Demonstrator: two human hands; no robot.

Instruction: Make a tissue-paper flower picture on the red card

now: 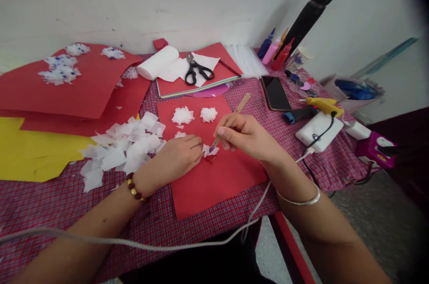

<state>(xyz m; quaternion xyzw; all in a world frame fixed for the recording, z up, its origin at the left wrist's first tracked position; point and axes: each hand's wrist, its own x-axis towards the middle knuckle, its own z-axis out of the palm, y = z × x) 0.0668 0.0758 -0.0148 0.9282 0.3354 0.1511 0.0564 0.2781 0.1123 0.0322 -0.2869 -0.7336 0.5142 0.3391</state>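
Note:
My right hand pinches a flat wooden craft stick, tilted with its purple-stained lower end on a small piece of white paper. That piece sits over a dark red wet patch on a red sheet of card. Beside it, my left hand rests on the card with fingers bent together; their tips are hidden, so whatever they pinch does not show. Two tufts of crumpled white paper, a left one and a right one, stand farther up the card. Another is partly covered by my left hand.
Left lie loose white paper squares and red sheets with blue-speckled tufts. Behind are scissors and a paper roll. Right are a phone, paint bottles and a yellow glue gun. A white cable crosses in front.

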